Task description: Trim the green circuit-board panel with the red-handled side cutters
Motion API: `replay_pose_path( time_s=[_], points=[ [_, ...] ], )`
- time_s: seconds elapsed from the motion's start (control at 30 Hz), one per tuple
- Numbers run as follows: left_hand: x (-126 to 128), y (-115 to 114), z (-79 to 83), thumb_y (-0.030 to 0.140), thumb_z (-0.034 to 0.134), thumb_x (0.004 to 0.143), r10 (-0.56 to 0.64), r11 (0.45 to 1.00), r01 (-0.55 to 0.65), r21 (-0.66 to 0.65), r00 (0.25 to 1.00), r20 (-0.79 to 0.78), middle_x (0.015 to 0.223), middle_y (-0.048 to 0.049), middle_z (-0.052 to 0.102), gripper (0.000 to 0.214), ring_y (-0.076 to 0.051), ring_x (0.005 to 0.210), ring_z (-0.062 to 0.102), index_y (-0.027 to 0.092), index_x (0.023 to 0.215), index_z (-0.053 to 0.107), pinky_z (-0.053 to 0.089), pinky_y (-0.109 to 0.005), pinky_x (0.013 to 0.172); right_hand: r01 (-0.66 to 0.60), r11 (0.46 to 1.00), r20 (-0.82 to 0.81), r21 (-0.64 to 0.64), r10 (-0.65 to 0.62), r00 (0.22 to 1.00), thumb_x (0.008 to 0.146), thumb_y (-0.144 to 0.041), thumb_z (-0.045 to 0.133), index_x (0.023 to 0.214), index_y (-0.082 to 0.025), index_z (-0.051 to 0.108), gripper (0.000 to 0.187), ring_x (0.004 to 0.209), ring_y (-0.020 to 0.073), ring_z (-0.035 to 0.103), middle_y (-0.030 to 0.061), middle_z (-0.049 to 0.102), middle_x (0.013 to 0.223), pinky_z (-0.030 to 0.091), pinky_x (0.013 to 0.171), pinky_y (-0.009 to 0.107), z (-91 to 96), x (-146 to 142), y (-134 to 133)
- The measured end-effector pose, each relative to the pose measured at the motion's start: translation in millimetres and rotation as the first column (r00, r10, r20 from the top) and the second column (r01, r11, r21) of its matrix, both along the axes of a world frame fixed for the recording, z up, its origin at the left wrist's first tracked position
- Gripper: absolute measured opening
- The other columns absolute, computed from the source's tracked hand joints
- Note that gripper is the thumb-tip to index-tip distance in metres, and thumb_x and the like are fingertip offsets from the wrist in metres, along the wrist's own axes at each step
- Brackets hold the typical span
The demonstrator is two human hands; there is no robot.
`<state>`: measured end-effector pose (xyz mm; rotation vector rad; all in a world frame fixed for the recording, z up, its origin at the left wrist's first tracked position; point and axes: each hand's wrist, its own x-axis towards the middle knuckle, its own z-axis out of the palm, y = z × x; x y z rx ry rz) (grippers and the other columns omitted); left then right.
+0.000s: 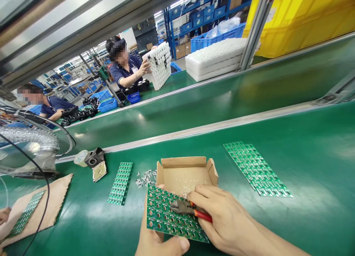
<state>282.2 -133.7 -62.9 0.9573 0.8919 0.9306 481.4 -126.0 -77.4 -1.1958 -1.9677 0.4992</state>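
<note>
My left hand (159, 244) grips a green panel of small circuit boards (169, 216) from below, thumb lying along its near edge. My right hand (222, 217) is closed on red-handled cutters (188, 208), whose jaws rest on the panel's top face. Both are held over a shallow open cardboard box (186, 174) on the green bench. A small pile of white cut pieces (144, 177) lies just left of the box.
Another panel (121, 182) lies to the left, and a larger one (256, 168) to the right. A tape roll and a black part (93, 160) sit further left, by a fan (33, 145). Brown paper (52, 204) carries one more panel. Two people work across the conveyor (210, 100).
</note>
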Motion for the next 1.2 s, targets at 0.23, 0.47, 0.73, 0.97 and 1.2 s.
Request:
replay_pose_path(
  time_s=[0.23, 0.47, 0.73, 0.97, 1.2],
  points=[
    [0.2, 2.6, -1.0, 0.037, 0.085, 0.065, 0.001, 1.000, -0.001, 0.018, 1.000, -0.028, 0.143, -0.0256, 0.042, 0.123, -0.045, 0.136, 0.040, 0.018, 0.159, 0.009, 0.032, -0.059, 0.112, -0.062, 0.989, -0.005, -0.135, 0.062, 0.998, 0.081, -0.012, 0.043, 0.081, -0.017, 0.051, 0.009, 0.066, 0.0146, 0.039, 0.0018, 0.050, 0.077, 0.024, 0.062, 0.028, -2.9, 1.7, -0.9],
    [-2.2, 0.5, -8.4, 0.036, 0.086, 0.064, 0.077, 0.997, -0.077, 0.005, 0.997, -0.005, 0.145, -0.0255, 0.040, 0.127, -0.044, 0.138, 0.037, 0.018, 0.159, 0.003, 0.034, -0.057, 0.112, -0.034, 0.996, 0.007, -0.087, 0.035, 0.999, 0.078, -0.010, 0.048, 0.084, -0.017, 0.053, 0.010, 0.075, 0.0157, 0.038, 0.0023, 0.051, 0.085, 0.025, 0.067, 0.028, -0.9, 8.5, -0.4],
    [-5.6, 1.8, -12.9, 0.036, 0.085, 0.068, 0.023, 0.999, -0.023, 0.044, 1.000, 0.003, 0.138, -0.0236, 0.049, 0.113, -0.040, 0.136, 0.042, 0.016, 0.156, 0.018, 0.033, -0.055, 0.112, -0.063, 0.987, 0.007, -0.151, 0.065, 0.998, 0.078, -0.010, 0.048, 0.085, -0.016, 0.053, 0.011, 0.079, 0.0171, 0.039, 0.0038, 0.052, 0.089, 0.025, 0.070, 0.030, -1.5, 8.0, -0.3],
    [-0.5, 2.4, -6.6, 0.033, 0.084, 0.068, 0.012, 0.999, -0.014, 0.050, 0.999, 0.049, 0.138, -0.0241, 0.048, 0.118, -0.038, 0.131, 0.048, 0.018, 0.159, 0.010, 0.040, -0.051, 0.108, -0.064, 0.994, 0.007, -0.092, 0.065, 0.998, 0.079, -0.010, 0.047, 0.085, -0.017, 0.054, 0.012, 0.078, 0.0169, 0.039, 0.0038, 0.051, 0.087, 0.026, 0.068, 0.029, -0.4, 7.8, -1.4],
    [-0.4, 3.3, -5.6, 0.034, 0.084, 0.068, -0.004, 0.999, 0.003, 0.046, 0.999, 0.033, 0.141, -0.0253, 0.046, 0.117, -0.040, 0.135, 0.043, 0.018, 0.159, 0.013, 0.038, -0.055, 0.109, -0.036, 0.999, 0.028, -0.010, 0.036, 0.999, 0.081, -0.009, 0.044, 0.083, -0.016, 0.053, 0.011, 0.075, 0.0169, 0.039, 0.0041, 0.049, 0.083, 0.025, 0.067, 0.029, -1.9, 4.8, -2.5]
  ],
)
